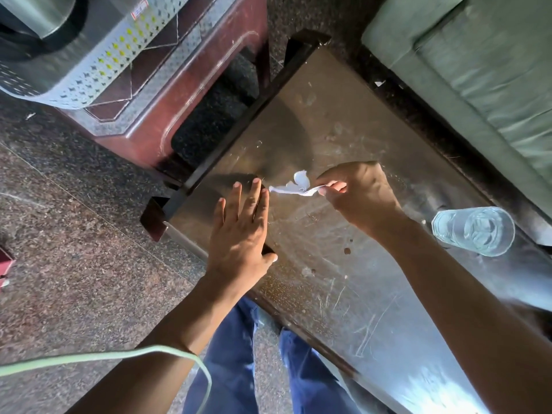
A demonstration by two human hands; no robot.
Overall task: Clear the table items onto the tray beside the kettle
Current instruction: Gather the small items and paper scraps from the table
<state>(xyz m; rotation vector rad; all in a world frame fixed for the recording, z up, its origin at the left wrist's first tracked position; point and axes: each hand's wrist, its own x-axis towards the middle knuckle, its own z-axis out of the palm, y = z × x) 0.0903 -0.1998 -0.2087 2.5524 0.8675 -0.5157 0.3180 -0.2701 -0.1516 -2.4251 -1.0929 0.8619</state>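
My right hand (363, 195) pinches a crumpled white paper scrap (294, 186) just above the glass tabletop (328, 294). My left hand (242, 234) lies stretched over a dark flat object (268, 248) at the table's left edge, with the thumb against its near corner. Most of that object is hidden under the palm. A clear drinking glass (473, 230) stands on the table to the right of my right forearm. The metal kettle (38, 16) sits at the top left on a patterned silver tray (89, 82).
The tray rests on a maroon plastic stool (185, 94) just beyond the table's far-left corner. A green sofa (478, 70) runs along the table's right side. A pale green cable (104, 357) crosses my left forearm. My legs in blue jeans (236, 354) stand at the near edge.
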